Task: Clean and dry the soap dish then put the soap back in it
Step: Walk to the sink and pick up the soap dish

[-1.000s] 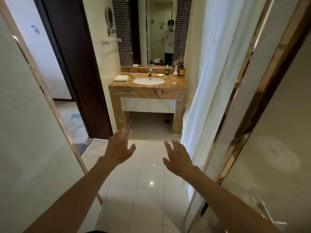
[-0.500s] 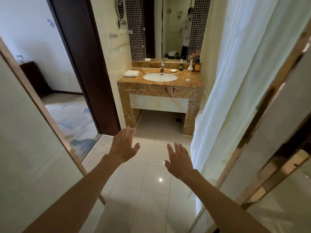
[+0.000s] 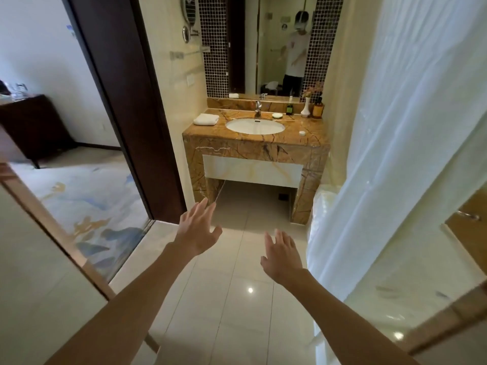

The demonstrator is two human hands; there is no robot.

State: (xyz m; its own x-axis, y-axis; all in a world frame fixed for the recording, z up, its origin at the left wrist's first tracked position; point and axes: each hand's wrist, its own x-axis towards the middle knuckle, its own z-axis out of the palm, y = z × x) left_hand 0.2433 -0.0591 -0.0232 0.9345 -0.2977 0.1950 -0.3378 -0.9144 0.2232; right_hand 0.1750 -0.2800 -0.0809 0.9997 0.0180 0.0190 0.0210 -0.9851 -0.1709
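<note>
Soap dish (image 3: 277, 115) contents too small to tell.

No writing, brand, number or sign can be read anywhere here; the dark bottle (image 3: 290, 109) and the amber bottle (image 3: 318, 108) on the bench (image 3: 263, 143), well beyond both hands, are too small and blurred for any label to be made out

soft warm light, warped edges
</note>
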